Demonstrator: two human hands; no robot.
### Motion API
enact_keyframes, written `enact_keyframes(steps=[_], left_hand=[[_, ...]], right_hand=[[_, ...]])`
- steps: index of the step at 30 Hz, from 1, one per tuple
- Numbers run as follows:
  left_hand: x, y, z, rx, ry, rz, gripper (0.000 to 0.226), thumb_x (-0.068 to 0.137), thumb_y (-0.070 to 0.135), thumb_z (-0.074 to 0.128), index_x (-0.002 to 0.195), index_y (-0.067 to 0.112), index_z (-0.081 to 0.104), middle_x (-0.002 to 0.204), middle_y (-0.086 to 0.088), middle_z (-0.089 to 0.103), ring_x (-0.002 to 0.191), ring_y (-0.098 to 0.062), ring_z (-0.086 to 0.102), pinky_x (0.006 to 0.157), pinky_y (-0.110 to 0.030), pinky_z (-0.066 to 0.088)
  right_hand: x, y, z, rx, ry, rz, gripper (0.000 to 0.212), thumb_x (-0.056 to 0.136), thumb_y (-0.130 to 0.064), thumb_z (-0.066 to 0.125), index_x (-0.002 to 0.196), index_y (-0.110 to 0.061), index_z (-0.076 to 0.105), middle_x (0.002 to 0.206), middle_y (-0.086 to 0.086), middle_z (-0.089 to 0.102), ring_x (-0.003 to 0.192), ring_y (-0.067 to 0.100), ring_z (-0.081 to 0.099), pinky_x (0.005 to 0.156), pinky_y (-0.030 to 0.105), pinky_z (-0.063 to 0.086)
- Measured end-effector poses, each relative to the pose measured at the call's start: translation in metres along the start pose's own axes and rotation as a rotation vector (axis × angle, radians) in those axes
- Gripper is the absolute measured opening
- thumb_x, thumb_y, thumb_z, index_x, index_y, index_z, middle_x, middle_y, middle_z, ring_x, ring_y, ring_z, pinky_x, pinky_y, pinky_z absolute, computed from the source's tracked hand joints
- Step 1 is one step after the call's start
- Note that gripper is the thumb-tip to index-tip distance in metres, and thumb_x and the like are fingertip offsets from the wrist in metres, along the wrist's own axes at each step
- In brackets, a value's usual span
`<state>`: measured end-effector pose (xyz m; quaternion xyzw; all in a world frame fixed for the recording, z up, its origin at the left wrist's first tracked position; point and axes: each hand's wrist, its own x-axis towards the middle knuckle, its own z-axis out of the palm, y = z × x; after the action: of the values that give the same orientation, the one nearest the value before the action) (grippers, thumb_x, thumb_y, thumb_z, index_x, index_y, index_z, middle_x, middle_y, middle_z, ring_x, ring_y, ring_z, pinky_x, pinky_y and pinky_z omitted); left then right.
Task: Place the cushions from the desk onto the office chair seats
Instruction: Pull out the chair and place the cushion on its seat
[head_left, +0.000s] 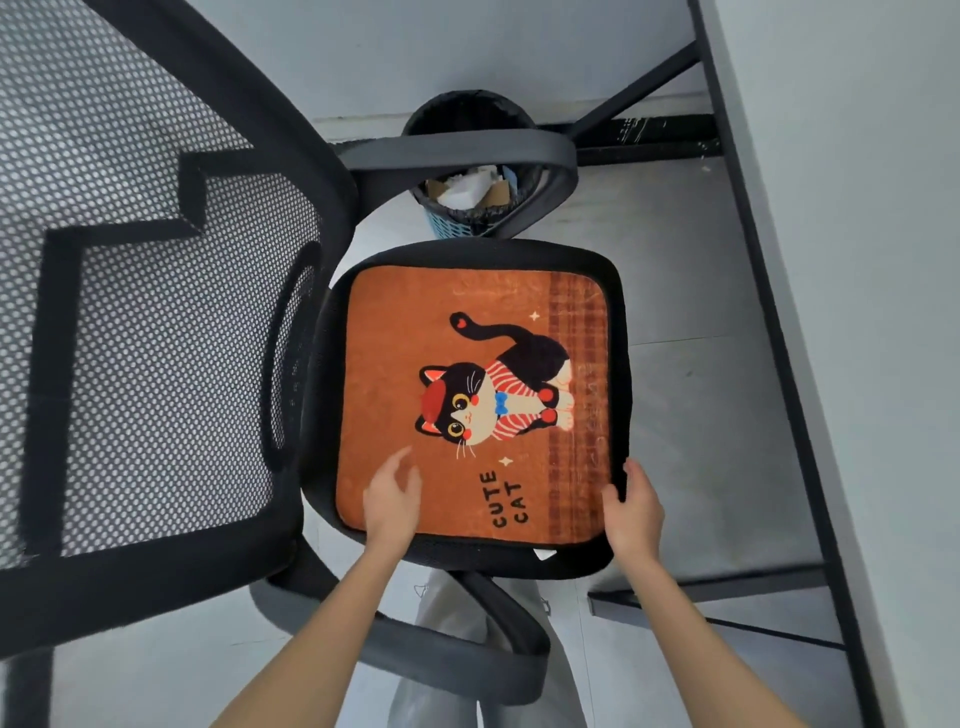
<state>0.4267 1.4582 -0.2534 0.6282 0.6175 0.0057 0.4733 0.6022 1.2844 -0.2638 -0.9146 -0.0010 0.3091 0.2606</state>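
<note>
Seen from above: an orange cushion (467, 384) lying flat on the seat (618, 364) of a black office chair (156, 332), nearly filling it, with only a black rim of seat left showing all round. Printed on the cushion: a black-and-white cat in a red beret and the words "CUTE CAT", plus a brown plaid band along the edge farthest from the mesh backrest (130, 312). Left hand (392, 501) laid on the near corner of the cushion on the backrest side, fingers loose and slightly spread, holding nothing. Right hand (631, 512) at the opposite near corner, fingers curled over the seat's edge beside the cushion, thumb towards the cushion top; whether gripping the cushion, the seat, or both, could not be told. Grey armrests (457, 148) curved out at the far and near sides of the seat. Beyond the far armrest, a black-lined waste bin (467, 208) standing on the floor (691, 291), with paper scraps inside. Down the right side, the pale counter (857, 260) on its dark frame, well apart from the chair.
</note>
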Motion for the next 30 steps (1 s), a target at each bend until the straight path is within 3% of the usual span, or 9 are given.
enact_keyframes(steps=[5,7,12,16,19,25,30], left_hand=[[-0.073,0.041,-0.038,-0.186,-0.055,0.069,0.027,0.095,0.016,0.044,0.117,0.013,0.058,0.108,-0.001,0.068,0.110,-0.017,0.058,0.101,-0.030,0.040],[-0.110,0.056,-0.056,-0.256,-0.066,0.100,0.026,0.095,0.013,0.042,0.115,0.013,0.058,0.101,-0.002,0.069,0.100,-0.014,0.062,0.100,-0.034,0.044],[-0.190,0.085,-0.095,-0.317,-0.177,0.168,0.024,0.096,0.013,0.040,0.112,0.016,0.057,0.095,-0.004,0.068,0.092,-0.017,0.066,0.089,-0.031,0.050],[-0.218,0.090,-0.121,-0.259,-0.234,0.282,0.025,0.097,0.013,0.039,0.110,0.014,0.060,0.093,-0.002,0.070,0.087,-0.011,0.067,0.080,-0.021,0.053],[-0.225,0.094,-0.138,-0.198,-0.283,0.366,0.025,0.097,0.011,0.038,0.104,0.016,0.061,0.092,-0.001,0.070,0.080,-0.002,0.068,0.078,-0.019,0.055],[-0.218,0.117,-0.140,-0.009,-0.579,0.556,0.025,0.095,0.008,0.040,0.101,0.017,0.063,0.091,-0.004,0.071,0.081,-0.003,0.068,0.074,-0.011,0.053],[-0.215,0.106,-0.128,0.320,-0.928,0.729,0.029,0.094,0.010,0.044,0.094,0.031,0.063,0.085,0.005,0.073,0.085,-0.007,0.068,0.083,-0.026,0.054]], right_hand=[[-0.060,-0.036,-0.062,0.197,-0.015,-0.066,0.040,0.093,-0.003,0.040,0.133,-0.008,0.044,0.139,0.010,0.048,0.128,0.023,0.045,0.106,0.030,0.033],[-0.093,-0.043,-0.091,0.257,-0.033,-0.107,0.037,0.093,-0.002,0.040,0.129,-0.007,0.048,0.134,0.009,0.053,0.124,0.020,0.048,0.103,0.026,0.034],[-0.168,-0.046,-0.151,0.336,-0.059,-0.195,0.028,0.094,-0.007,0.042,0.118,-0.007,0.057,0.113,0.004,0.063,0.101,0.008,0.054,0.079,0.001,0.038],[-0.211,-0.031,-0.172,0.482,-0.127,-0.190,0.022,0.094,-0.005,0.042,0.107,-0.011,0.059,0.097,0.000,0.065,0.083,0.000,0.063,0.083,0.016,0.049],[-0.243,-0.007,-0.178,0.525,-0.135,-0.183,0.019,0.092,-0.006,0.047,0.100,-0.015,0.061,0.092,-0.002,0.067,0.077,-0.008,0.064,0.080,0.019,0.052],[-0.307,0.035,-0.153,0.787,0.165,0.043,0.024,0.092,-0.004,0.046,0.088,-0.021,0.062,0.090,-0.004,0.069,0.075,-0.004,0.066,0.082,0.025,0.051],[-0.383,0.059,-0.097,1.020,0.515,0.279,0.030,0.091,0.000,0.045,0.081,-0.023,0.060,0.086,0.000,0.066,0.080,0.015,0.064,0.075,0.021,0.051]])
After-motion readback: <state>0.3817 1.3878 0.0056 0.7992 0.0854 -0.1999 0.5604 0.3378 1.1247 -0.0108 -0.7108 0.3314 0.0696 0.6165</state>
